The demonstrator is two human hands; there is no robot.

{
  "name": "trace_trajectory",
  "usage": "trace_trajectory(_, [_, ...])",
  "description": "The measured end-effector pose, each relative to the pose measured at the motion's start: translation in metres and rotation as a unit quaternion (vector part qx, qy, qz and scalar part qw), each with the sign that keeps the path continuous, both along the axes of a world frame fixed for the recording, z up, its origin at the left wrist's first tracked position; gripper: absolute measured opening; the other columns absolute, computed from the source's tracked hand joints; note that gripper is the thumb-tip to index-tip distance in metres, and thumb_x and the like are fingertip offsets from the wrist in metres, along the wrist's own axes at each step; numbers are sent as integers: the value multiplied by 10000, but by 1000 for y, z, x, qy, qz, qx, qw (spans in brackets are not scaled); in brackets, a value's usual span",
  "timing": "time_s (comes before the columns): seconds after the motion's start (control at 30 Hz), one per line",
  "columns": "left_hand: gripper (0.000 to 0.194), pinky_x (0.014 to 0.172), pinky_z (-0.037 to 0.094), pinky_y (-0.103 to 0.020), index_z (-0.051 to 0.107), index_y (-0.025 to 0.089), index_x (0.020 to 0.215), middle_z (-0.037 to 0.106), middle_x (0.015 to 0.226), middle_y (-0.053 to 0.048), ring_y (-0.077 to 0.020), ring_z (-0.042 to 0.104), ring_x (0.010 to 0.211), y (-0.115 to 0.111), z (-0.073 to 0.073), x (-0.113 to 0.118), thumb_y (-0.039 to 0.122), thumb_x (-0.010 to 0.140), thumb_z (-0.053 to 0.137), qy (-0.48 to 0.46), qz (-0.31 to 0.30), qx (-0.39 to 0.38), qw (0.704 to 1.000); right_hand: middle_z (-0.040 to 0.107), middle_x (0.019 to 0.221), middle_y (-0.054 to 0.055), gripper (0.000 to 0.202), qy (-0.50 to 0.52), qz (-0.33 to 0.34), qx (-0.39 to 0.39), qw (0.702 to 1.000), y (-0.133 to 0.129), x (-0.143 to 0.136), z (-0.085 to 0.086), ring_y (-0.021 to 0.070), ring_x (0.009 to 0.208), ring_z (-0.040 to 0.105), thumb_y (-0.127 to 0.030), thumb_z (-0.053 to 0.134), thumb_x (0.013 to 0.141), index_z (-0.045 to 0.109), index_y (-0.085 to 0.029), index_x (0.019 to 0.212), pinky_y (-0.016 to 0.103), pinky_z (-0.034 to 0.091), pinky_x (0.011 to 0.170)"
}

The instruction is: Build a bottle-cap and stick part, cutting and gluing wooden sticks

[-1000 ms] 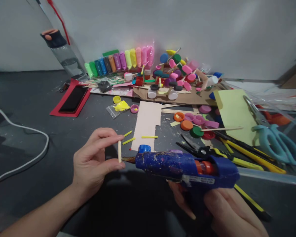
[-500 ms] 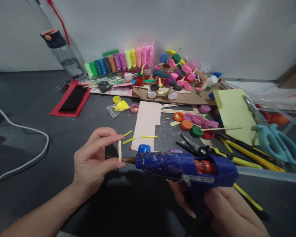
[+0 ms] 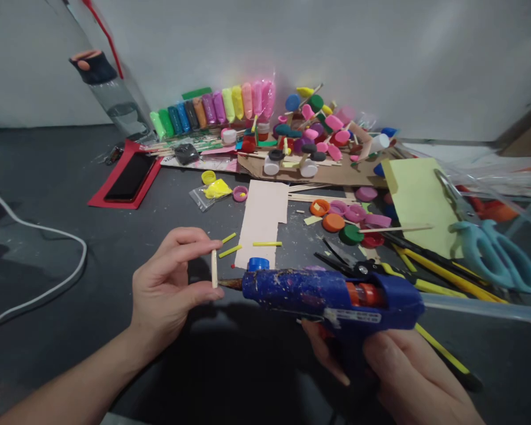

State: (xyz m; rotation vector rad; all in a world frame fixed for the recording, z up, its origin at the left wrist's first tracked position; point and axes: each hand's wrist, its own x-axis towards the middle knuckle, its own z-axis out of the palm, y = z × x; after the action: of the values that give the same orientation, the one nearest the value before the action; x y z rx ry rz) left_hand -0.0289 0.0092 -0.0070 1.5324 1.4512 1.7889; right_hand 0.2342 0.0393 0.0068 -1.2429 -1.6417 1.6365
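Observation:
A short pale wooden stick (image 3: 214, 269) stands upright between the thumb and index finger of my left hand (image 3: 172, 280). My right hand (image 3: 407, 372) is wrapped round the handle of a blue glue gun (image 3: 296, 290), whose metal nozzle points left at the lower part of the stick, very close to it. Whether the tip touches is hard to tell. Three short yellow sticks lie just beyond my left fingers, one of them (image 3: 267, 244) on a pale pink paper strip (image 3: 263, 203). A blue cap (image 3: 258, 264) shows behind the gun's barrel.
Pliers (image 3: 363, 270), blue-handled scissors (image 3: 495, 251) and yellow paper (image 3: 420, 195) lie at right. Coloured caps (image 3: 334, 222), clay packs (image 3: 212, 107) and cardboard (image 3: 349, 171) are farther back. At left are a phone (image 3: 130, 176), a bottle (image 3: 124, 106) and a white cable (image 3: 66, 233).
The glue gun has shifted very slightly up and left, its nozzle still beside the stick. My left hand keeps the same pinch. The whole view has moved a little.

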Motion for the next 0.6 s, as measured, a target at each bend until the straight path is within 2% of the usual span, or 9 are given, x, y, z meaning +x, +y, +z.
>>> trace_trajectory(0.1, [330, 779, 528, -331, 784, 322, 974, 670, 891, -27, -195, 616, 870, 0, -1, -1, 337, 655, 865, 0, 0, -1, 1000, 724, 744, 92, 571, 6, 8, -11, 1000, -2, -2, 1, 221, 615, 633, -700, 471, 858, 772, -222, 779, 335, 550, 601])
trace_trajectory(0.27, [348, 803, 517, -336, 771, 344, 1002, 676, 939, -26, -201, 611, 916, -2, -3, -2, 293, 668, 855, -2, 10, -28, 1000, 648, 589, 45, 524, 82, -43, -95, 991, -1, -13, 9, 220, 600, 607, -741, 564, 776, 751, -252, 789, 344, 523, 639])
trace_trajectory(0.37, [359, 803, 498, -299, 764, 333, 1024, 670, 970, -13, -178, 605, 930, -3, -3, -3, 237, 686, 840, 10, 22, -46, 999, 668, 649, 50, 492, 152, -26, -128, 980, 7, -19, 10, 179, 566, 574, -704, 608, 772, 737, -229, 773, 299, 484, 569])
trace_trajectory(0.43, [371, 797, 488, -285, 754, 334, 1049, 675, 995, -5, -170, 600, 943, -5, -3, -5, 213, 705, 823, 17, 32, -52, 998, 676, 684, 52, 526, 181, -15, -129, 975, 14, -23, 9, 122, 464, 482, -704, 563, 806, 728, -205, 831, 259, 400, 452])
trace_trajectory(0.5, [372, 785, 477, -274, 746, 337, 1070, 679, 1017, 0, -166, 593, 955, -7, -2, -8, 193, 731, 801, 13, 44, -42, 998, 605, 562, 18, 558, 168, -19, -133, 977, 20, -26, 11, 85, 382, 358, -702, 502, 847, 708, -184, 871, 228, 281, 369])
trace_trajectory(0.6, [367, 685, 455, -265, 745, 337, 1084, 670, 1038, -4, -169, 577, 929, -10, 0, -13, 183, 753, 780, -2, 70, -11, 997, 509, 442, -23, 529, 119, -41, -159, 979, 26, -33, 19, 69, 334, 301, -677, 519, 854, 670, -170, 828, 201, 163, 324])
